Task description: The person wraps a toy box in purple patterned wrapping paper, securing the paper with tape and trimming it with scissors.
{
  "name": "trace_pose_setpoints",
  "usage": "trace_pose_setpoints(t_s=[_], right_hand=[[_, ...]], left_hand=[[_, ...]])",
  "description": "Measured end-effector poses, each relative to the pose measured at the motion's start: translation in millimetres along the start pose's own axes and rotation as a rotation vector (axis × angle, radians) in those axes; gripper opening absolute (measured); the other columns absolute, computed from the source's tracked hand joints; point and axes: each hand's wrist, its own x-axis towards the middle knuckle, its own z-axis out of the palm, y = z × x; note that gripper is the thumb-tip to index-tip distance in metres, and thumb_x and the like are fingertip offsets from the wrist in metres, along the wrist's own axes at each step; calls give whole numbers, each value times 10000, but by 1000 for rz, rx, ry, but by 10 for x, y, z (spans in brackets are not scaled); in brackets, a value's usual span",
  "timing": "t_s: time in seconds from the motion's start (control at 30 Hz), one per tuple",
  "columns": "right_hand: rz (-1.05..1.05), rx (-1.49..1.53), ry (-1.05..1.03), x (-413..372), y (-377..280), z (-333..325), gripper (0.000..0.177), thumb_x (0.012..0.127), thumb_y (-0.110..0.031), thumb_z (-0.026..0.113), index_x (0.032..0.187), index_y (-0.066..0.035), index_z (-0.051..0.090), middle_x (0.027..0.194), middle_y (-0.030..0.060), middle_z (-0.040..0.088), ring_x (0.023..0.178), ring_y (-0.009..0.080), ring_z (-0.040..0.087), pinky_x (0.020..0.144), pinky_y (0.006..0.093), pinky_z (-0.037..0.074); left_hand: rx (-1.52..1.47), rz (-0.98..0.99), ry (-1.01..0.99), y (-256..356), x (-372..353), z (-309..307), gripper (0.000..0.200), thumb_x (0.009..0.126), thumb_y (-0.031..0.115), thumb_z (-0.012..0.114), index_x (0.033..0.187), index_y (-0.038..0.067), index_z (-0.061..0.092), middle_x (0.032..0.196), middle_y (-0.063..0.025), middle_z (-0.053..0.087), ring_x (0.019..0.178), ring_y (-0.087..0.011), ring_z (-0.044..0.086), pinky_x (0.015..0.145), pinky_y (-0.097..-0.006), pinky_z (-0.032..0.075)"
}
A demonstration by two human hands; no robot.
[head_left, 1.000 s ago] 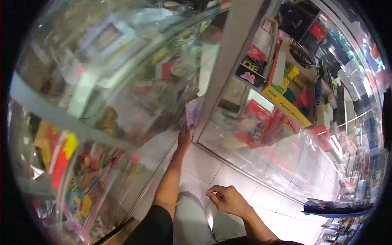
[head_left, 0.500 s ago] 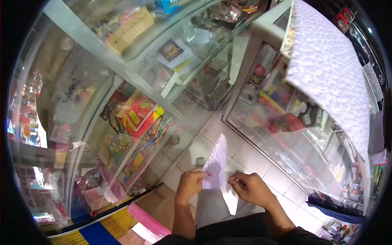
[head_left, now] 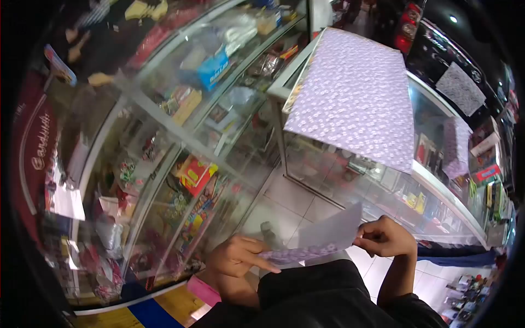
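A piece of purple floral wrapping paper [head_left: 306,253] is held in front of my body, with its plain pale back [head_left: 328,228] facing up. My left hand [head_left: 238,258] is closed on its left end, where a patterned strip shows along the lower edge. At the other end, my right hand [head_left: 387,236] is closed, its thumb and fingertips pinching the paper's right edge. Beyond my hands, a large sheet of the same floral paper [head_left: 355,98] lies on top of a glass display case [head_left: 339,161] and overhangs its front.
Glass shelving [head_left: 164,123] with assorted goods, including a blue box [head_left: 213,70] and a red-and-yellow packet [head_left: 196,175], stands on the left. White floor tiles [head_left: 290,197] lie between the cases. Dark blue cloth [head_left: 456,258] and small goods [head_left: 465,298] are at lower right.
The view has shifted upward and left. The paper has turned from upright, patterned side showing, to lying across with its pale back up. My hands have moved farther apart.
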Motion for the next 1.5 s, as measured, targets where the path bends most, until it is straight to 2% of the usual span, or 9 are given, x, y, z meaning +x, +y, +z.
trace_pose_setpoints(t_s=[0.2, 0.5, 0.6, 0.77, 0.87, 1.03, 1.13, 1.3, 1.5], right_hand=[[-78, 22, -27, -617, -50, -108, 172, 972, -160, 708, 1039, -7, 747, 734, 38, 712, 526, 81, 597, 496, 249, 450], [-158, -94, 170, -892, -174, 119, 180, 976, -201, 685, 980, -33, 746, 617, 66, 648, 501, 113, 589, 477, 279, 413], [-121, -74, 209, -898, -251, 162, 185, 969, -209, 682, 982, -35, 745, 632, 64, 652, 508, 120, 562, 494, 292, 413], [-120, -59, 325, -795, -262, 236, 186, 975, -209, 675, 997, -36, 739, 670, 65, 671, 522, 100, 550, 492, 297, 396], [-110, -3, 478, -681, -319, 260, 189, 997, -207, 662, 992, -28, 724, 603, 51, 627, 507, 83, 528, 481, 288, 379], [-320, -190, 883, -221, -577, 49, 174, 1005, -152, 651, 968, 11, 700, 642, 45, 652, 563, 78, 631, 538, 244, 467], [-614, -391, 1213, 498, -860, -254, 102, 933, -165, 696, 947, -64, 688, 649, 149, 631, 588, 323, 648, 532, 422, 473], [-575, -924, 1092, 1782, -898, -885, 110, 917, -202, 667, 972, -106, 664, 750, 131, 695, 709, 362, 689, 636, 471, 532], [-487, -1161, 841, 2337, -390, -1061, 123, 904, -163, 574, 971, -61, 594, 733, 181, 681, 701, 377, 692, 634, 517, 528]], left_hand=[[412, -165, 589, 460, 824, -19, 271, 770, -12, 706, 1007, 59, 816, 745, -99, 688, 583, -141, 554, 555, -298, 414], [-171, -100, 962, -323, 2388, -320, 456, 917, 28, 686, 1354, -73, 605, 1370, -156, 632, 1190, -190, 606, 1017, -305, 453], [148, -452, 828, -553, 2608, -330, 522, 874, 98, 733, 1344, -88, 603, 1343, -205, 643, 1211, -249, 615, 1020, -351, 472], [540, -290, 635, -995, 2626, -320, 617, 829, 227, 751, 1356, -58, 603, 1258, -275, 644, 1165, -399, 602, 1026, -405, 468], [831, -636, 388, -845, 2591, -281, 739, 842, 464, 743, 1437, 62, 565, 1402, -246, 570, 1513, -455, 166, 1154, -658, 208], [831, -717, 241, -774, 2563, -280, 829, 845, 543, 738, 1511, 118, 486, 1528, -282, 443, 1537, -494, -58, 1111, -781, 71], [780, -721, 113, -664, 2539, -286, 874, 831, 597, 743, 1559, 225, 435, 1633, -285, 270, 1517, -529, -181, 1126, -772, -33], [767, -581, -7, -1047, 2379, -349, 920, 824, 617, 740, 1582, 224, 398, 1633, -294, 258, 1528, -539, -92, 1177, -694, -50], [376, -427, 356, -358, 1507, -294, 639, 955, 285, 715, 1505, 50, 488, 1535, -234, 476, 1489, -403, 359, 1199, -502, 302]])
